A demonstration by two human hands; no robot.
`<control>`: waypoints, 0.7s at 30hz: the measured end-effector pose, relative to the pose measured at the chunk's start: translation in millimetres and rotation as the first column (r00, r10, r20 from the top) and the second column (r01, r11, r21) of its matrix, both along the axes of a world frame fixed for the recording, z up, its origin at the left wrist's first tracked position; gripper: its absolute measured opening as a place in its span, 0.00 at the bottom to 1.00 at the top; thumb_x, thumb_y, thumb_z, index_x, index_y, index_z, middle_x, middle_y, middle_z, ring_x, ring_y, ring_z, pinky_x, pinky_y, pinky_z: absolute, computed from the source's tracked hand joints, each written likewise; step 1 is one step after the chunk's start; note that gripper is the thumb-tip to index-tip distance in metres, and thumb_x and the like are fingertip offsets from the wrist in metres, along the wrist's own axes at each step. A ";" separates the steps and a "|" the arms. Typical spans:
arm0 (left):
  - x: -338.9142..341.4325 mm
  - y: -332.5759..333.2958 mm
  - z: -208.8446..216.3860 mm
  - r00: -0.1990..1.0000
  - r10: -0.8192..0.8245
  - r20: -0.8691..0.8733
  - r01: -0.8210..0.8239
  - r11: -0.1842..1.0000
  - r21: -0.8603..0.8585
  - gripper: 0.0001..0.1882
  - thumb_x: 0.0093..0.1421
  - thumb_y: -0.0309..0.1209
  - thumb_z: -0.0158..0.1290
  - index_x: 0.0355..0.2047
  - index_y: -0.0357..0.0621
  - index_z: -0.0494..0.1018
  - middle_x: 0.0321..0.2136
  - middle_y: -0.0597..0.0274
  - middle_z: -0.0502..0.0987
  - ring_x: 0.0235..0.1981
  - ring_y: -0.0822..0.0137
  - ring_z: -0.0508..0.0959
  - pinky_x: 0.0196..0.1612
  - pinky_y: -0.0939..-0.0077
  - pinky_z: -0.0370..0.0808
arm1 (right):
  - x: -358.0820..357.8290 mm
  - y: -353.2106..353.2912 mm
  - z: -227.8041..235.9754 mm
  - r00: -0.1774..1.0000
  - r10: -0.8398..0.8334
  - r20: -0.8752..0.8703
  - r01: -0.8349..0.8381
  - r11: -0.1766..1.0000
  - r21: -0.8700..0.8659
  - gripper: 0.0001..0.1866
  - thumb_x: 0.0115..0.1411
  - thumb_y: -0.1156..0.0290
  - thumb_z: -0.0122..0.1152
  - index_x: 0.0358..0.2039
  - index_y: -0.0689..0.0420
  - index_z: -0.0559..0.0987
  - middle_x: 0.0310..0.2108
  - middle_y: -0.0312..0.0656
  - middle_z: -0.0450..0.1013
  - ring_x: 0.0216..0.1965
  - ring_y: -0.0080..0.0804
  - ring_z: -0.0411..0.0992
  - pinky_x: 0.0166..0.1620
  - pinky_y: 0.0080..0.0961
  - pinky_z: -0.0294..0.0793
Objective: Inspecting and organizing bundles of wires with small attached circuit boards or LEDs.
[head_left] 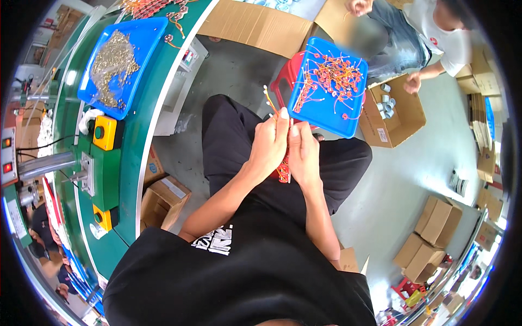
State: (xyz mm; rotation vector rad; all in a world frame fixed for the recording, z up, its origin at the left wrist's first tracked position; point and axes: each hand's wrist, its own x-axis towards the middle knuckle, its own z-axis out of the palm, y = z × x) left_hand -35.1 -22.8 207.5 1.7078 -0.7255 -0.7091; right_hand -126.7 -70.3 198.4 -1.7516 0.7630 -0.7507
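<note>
Over my lap my two hands meet thumb to thumb. My left hand [267, 142] is closed around a bundle of thin orange and yellow wires [270, 101], whose pale ends stick up past the fingers. My right hand [303, 152] pinches the same piece from the other side. Below the hands, between the wrists, a red circuit board strip [284, 172] shows; the hands hide where wires and strip join. Just beyond my right hand stands a blue tray [321, 120] holding a heap of small red boards with orange wires.
A red stool [282, 81] supports the tray. At left runs a green workbench [142, 103] with a blue tray of small metal parts [115, 68] and yellow button boxes [107, 133]. A cardboard box [399, 122] with white rolls stands by a seated co-worker [402, 38].
</note>
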 end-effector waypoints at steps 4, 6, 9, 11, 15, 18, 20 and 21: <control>-1.3 1.0 16.6 0.996 -0.089 0.003 0.089 0.995 -0.038 0.21 0.68 0.39 0.37 0.26 0.34 0.68 0.12 0.57 0.68 0.12 0.70 0.67 0.19 0.73 0.64 | -8.2 1.3 15.1 0.999 0.013 -0.031 -0.013 1.000 0.007 0.07 0.64 0.74 0.47 0.29 0.62 0.64 0.21 0.52 0.67 0.22 0.50 0.68 0.27 0.35 0.65; -0.9 3.2 20.4 0.978 -0.188 -0.089 0.189 0.982 0.000 0.20 0.68 0.39 0.38 0.27 0.34 0.68 0.12 0.60 0.67 0.14 0.74 0.66 0.20 0.75 0.65 | -8.7 3.6 15.1 0.998 -0.057 -0.020 0.058 0.998 0.009 0.07 0.64 0.75 0.46 0.28 0.62 0.64 0.20 0.52 0.66 0.20 0.47 0.66 0.26 0.33 0.64; -10.4 -1.9 2.0 0.976 -0.168 -0.137 0.145 0.975 -0.166 0.22 0.68 0.41 0.36 0.27 0.35 0.68 0.12 0.61 0.66 0.17 0.76 0.66 0.22 0.75 0.65 | -13.0 4.1 15.4 0.999 -0.041 0.001 0.041 0.999 0.001 0.07 0.65 0.75 0.45 0.29 0.63 0.64 0.19 0.51 0.65 0.20 0.48 0.65 0.25 0.33 0.64; -11.1 -0.3 -7.5 0.969 -0.177 -0.175 0.147 0.974 -0.170 0.25 0.69 0.43 0.34 0.24 0.35 0.67 0.12 0.63 0.65 0.18 0.76 0.64 0.23 0.73 0.64 | -14.1 1.3 16.2 0.999 -0.035 -0.009 0.035 0.999 -0.006 0.08 0.64 0.75 0.46 0.28 0.63 0.65 0.20 0.51 0.64 0.21 0.49 0.64 0.26 0.35 0.64; -18.5 4.5 2.4 0.977 -0.115 -0.181 0.101 0.991 -0.087 0.28 0.69 0.45 0.33 0.18 0.36 0.63 0.12 0.68 0.63 0.17 0.76 0.59 0.21 0.72 0.59 | -16.5 0.1 21.7 1.000 -0.020 0.006 0.020 0.988 -0.150 0.07 0.61 0.77 0.48 0.26 0.63 0.66 0.22 0.50 0.63 0.25 0.49 0.64 0.29 0.40 0.63; -24.8 7.6 7.0 0.960 -0.041 -0.276 0.025 0.998 -0.060 0.27 0.69 0.45 0.34 0.17 0.39 0.61 0.12 0.70 0.59 0.18 0.79 0.57 0.19 0.75 0.56 | -18.7 1.5 25.0 0.999 0.039 0.028 -0.033 0.980 -0.198 0.07 0.61 0.77 0.49 0.26 0.63 0.66 0.22 0.48 0.62 0.25 0.49 0.63 0.30 0.40 0.62; -26.2 8.6 5.9 0.956 -0.031 -0.292 0.018 0.999 -0.049 0.27 0.69 0.45 0.34 0.17 0.39 0.61 0.12 0.71 0.59 0.18 0.80 0.57 0.19 0.76 0.57 | -18.8 2.7 23.4 0.999 0.041 0.024 -0.035 0.979 -0.202 0.07 0.61 0.77 0.48 0.26 0.63 0.66 0.22 0.49 0.62 0.25 0.48 0.63 0.30 0.39 0.62; -26.8 8.9 5.1 0.951 -0.019 -0.308 0.006 0.999 -0.042 0.27 0.68 0.45 0.35 0.17 0.40 0.61 0.12 0.72 0.60 0.18 0.80 0.57 0.19 0.76 0.57 | -18.9 2.8 21.8 0.999 0.048 0.021 -0.042 0.977 -0.210 0.07 0.61 0.77 0.48 0.26 0.63 0.66 0.22 0.49 0.62 0.26 0.48 0.63 0.30 0.39 0.62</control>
